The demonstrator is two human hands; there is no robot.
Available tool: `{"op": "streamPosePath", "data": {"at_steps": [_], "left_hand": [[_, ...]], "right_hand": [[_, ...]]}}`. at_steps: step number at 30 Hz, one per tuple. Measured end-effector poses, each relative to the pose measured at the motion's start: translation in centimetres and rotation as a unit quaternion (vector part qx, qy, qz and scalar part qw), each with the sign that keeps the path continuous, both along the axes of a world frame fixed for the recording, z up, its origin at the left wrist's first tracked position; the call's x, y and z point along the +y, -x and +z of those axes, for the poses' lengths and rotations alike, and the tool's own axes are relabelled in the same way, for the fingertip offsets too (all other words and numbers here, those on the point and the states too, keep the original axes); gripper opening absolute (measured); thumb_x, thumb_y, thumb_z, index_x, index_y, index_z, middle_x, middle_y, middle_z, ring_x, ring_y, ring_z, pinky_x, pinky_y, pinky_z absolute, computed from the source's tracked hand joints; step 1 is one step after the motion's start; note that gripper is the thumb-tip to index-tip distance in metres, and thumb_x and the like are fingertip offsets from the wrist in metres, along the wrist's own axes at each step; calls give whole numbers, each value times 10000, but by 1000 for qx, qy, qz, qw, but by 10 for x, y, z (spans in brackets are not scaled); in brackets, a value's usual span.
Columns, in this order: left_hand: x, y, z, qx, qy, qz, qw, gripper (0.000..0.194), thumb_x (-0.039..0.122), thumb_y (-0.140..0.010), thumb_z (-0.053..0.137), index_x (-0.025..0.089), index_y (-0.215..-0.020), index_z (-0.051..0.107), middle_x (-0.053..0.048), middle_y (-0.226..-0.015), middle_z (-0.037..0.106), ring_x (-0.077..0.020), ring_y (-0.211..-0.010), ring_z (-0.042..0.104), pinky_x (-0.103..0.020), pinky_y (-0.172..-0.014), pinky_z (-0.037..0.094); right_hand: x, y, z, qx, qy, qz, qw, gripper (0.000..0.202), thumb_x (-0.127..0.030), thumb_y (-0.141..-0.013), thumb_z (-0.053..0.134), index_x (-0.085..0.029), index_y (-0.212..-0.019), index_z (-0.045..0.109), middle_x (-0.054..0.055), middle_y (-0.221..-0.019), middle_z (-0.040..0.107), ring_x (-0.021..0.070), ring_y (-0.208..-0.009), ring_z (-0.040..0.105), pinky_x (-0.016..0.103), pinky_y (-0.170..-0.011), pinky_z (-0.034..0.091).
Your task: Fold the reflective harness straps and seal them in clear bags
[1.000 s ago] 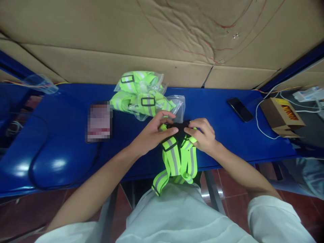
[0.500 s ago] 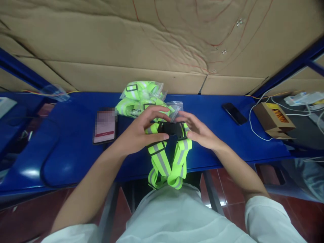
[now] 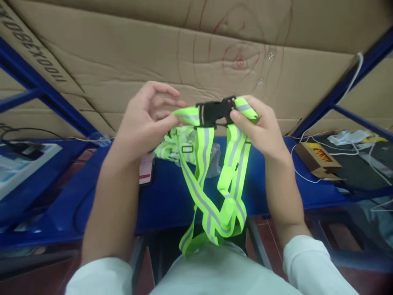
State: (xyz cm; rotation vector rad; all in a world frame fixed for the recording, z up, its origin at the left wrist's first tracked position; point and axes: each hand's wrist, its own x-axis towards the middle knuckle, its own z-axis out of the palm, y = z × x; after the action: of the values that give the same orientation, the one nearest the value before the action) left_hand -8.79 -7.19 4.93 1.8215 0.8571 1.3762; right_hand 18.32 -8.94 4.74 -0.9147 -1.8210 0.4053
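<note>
"Head view: how are the straps [image 3: 196,188]?"
"Flat, neon yellow-green, grey-striped, dangling in loops above the worktop [image 3: 166,209]."
"Grip?"
"Left hand [image 3: 147,116] loosely pinches the straps; right hand [image 3: 258,123] pinches the black buckle [image 3: 215,113]."

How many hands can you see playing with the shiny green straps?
2. The left hand holds a green strap left of the black buckle. The right hand grips the buckle's other end. No other hands show.
</note>
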Motion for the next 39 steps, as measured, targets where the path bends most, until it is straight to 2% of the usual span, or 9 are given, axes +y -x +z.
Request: {"op": "streamPosePath", "data": {"at_steps": [4, 8, 14, 18, 22, 28, 33, 37, 39], "left_hand": [[12, -11, 7, 46, -54, 74, 995, 418, 423, -914, 807, 166, -1226, 698, -55, -1029, 767, -193, -911, 716, -283, -771, 553], [29, -16, -13, 50, 44, -1, 998, 391, 485, -907, 780, 188, -1161, 756, -74, -1013, 798, -218, -864, 729, -285, -698, 544], [60, -33, -43, 1, 183, -122, 975, 470, 530, -857, 815, 188, -1168, 726, -63, -987, 781, -180, -794, 712, -268, -678, 555], [62, -50, -55, -29, 209, -140, 967, 607, 505, -790, 891, 250, -1291, 660, -63, -1225, 758, -209, -933, 746, -303, -764, 613], [62, -60, -63, -61, 230, -131, 962, 686, 371, -650, 998, 237, -1256, 706, -61, -1205, 774, -233, -965, 752, -342, -831, 629], [65, -55, -56, -131, 281, -144, 940, 451, 448, -781, 899, 184, -1114, 747, -77, -959, 783, -228, -758, 742, -350, -668, 627], [59, -50, -45, -136, 238, -156, 949, 382, 439, -903, 792, 185, -1173, 701, -70, -930, 787, -255, -799, 789, -365, -706, 671], [49, -58, -43, -155, 206, -120, 959, 374, 433, -920, 773, 188, -1188, 682, -86, -976, 797, -273, -855, 802, -351, -698, 677], [43, -65, -44, -174, 153, -69, 970, 322, 417, -941, 749, 200, -1171, 687, -73, -995, 794, -252, -879, 794, -322, -708, 666]], "right_hand": [[19, -2, 8, 12, -89, -59, 994, 335, -538, -1005, 669, -235, -1145, 693, 59, -1114, 700, 250, -1078, 676, 449, -996, 565], [45, -5, -15, 90, -37, -48, 994, 342, -555, -972, 697, -239, -1105, 692, 45, -1068, 697, 220, -1029, 680, 404, -975, 567], [79, -2, -41, 196, 116, -69, 971, 578, -787, -902, 624, -253, -1120, 649, 38, -928, 629, 192, -819, 664, 335, -673, 592], [90, 2, -47, 216, 86, -88, 969, 676, -870, -910, 512, -262, -1185, 615, 66, -927, 651, 238, -897, 713, 373, -700, 615], [88, 6, -48, 178, 79, -98, 976, 765, -913, -935, 368, -313, -1376, 542, 71, -920, 664, 252, -894, 743, 378, -670, 612], [73, -3, -41, 145, 182, -26, 972, 835, -818, -841, 696, -280, -1453, 513, 62, -993, 693, 196, -729, 717, 339, -600, 594], [80, -17, -48, 71, 191, 48, 978, 935, -663, -715, 903, -294, -1472, 496, 75, -1236, 686, 254, -998, 734, 437, -854, 648], [85, -15, -51, -17, 22, -60, 998, 759, -670, -806, 829, -291, -1410, 571, 106, -1476, 576, 323, -1431, 533, 544, -1234, 435], [77, -7, -46, -54, -41, -98, 993, 685, -650, -833, 815, -292, -1383, 621, 113, -1495, 564, 331, -1477, 474, 565, -1272, 373]]}}
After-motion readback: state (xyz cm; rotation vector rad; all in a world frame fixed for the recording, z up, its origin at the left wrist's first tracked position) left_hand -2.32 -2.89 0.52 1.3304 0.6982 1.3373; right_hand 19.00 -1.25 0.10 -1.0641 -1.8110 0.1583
